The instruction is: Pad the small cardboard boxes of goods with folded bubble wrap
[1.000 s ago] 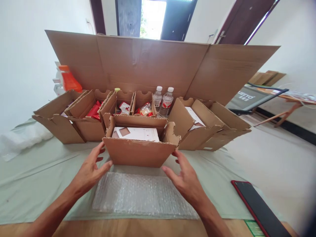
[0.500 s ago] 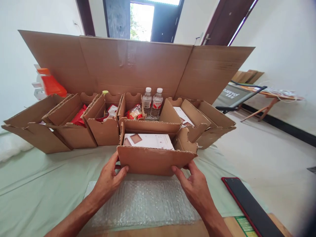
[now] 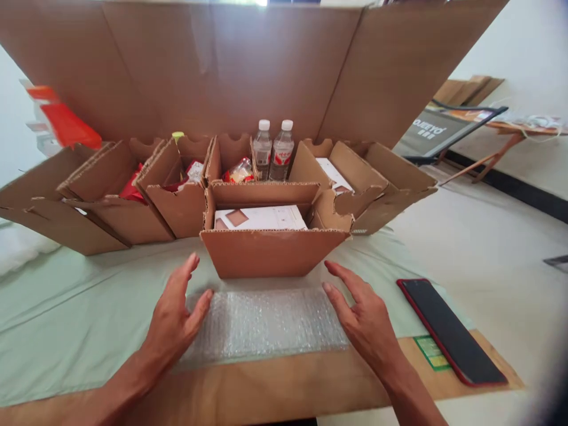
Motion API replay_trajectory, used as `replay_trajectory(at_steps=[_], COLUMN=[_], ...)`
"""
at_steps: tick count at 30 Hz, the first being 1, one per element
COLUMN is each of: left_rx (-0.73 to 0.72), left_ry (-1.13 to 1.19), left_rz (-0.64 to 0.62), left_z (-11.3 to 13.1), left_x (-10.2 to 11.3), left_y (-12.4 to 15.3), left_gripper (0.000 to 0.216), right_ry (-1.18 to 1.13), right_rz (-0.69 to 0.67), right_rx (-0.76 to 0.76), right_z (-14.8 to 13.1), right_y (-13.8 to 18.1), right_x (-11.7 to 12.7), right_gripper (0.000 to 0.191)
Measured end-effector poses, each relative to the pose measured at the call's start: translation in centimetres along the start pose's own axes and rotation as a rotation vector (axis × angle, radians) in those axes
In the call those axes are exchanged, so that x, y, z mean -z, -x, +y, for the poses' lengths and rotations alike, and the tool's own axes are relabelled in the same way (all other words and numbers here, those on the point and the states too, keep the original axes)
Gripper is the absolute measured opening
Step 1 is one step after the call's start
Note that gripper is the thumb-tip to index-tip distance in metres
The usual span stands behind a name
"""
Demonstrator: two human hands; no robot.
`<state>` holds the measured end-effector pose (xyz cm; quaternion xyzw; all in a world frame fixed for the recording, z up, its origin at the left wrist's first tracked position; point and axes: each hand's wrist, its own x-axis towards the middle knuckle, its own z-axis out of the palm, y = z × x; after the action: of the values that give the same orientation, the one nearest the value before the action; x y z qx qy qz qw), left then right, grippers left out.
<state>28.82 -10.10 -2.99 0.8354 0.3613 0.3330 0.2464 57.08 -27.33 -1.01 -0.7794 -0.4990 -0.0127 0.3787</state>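
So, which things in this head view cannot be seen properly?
All in the head view.
White flat carton in the open brown cardboard box: lower part hidden by the box's front wall.
Orange plastic bottle, far left: blurred, base behind a cardboard flap.
Two clear water bottles: label print too small.

dark panel (image 3: pixel 437 127): white letters, we read "JEEYO". The leading letter is unclear to us, and the small marks beneath are not legible.
water bottles (image 3: pixel 272 151): red-and-white labels. We can't resolve the print.
white box (image 3: pixel 261 218) in the near carton (image 3: pixel 266 255): brown square printed at its left, fine print at its right end, too small for us to read.
green label (image 3: pixel 430 353) beside the phone (image 3: pixel 450 331): we see printed lines, none readable.
snack packs (image 3: pixel 239 171): red and white print, blurred. We get no words.
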Motion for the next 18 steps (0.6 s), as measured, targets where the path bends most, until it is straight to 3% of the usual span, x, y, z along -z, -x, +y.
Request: replay_trajectory(at_steps=[2, 6, 9, 11, 14, 16, 18], left_rx=[-0.171, -0.400, -0.423, -0.395, -0.340, -0.290, -0.190], left_ry=[-0.092, -0.236, -0.329, -0.355, -0.370, -0.385, -0.430], left_rz=[-0.080, -0.352, -0.476, -0.507, -0.474, -0.360, -0.196], left_z=[0.9, 1.6, -0.6, -2.7, -5.6, -6.7, -7.4], left_x=[-0.1, -2.2, -2.1, -0.5, 2.9, 4.6, 5.3], left_y=[2.3, 4.2, 3.9, 3.9, 4.8, 5.4, 5.5], left_gripper=[0.054, 0.050, 0.049, 0.052, 0.053, 0.049, 0.048], right_ry=[0.042, 0.063, 0.155, 0.271, 0.433, 0.485, 0.483], right_rz=[-0.058, -0.356, -0.475, -0.440, -0.268, -0.144, -0.103], right_rx=[0.125, 0.351, 0.381, 0.330, 0.199, 0.151, 0.145], right_z=[-1.8, -6.5, -5.6, -2.3, 3.2, 5.2, 5.6], right_y=[1.9, 3.7, 4.6, 5.7, 7.4, 7.5, 6.4], right_x=[-1.1, -5.6, -6.7, -5.1, -0.7, 1.8, 2.7], right_gripper=[0.033, 0.044, 0.046, 0.047, 0.047, 0.046, 0.046])
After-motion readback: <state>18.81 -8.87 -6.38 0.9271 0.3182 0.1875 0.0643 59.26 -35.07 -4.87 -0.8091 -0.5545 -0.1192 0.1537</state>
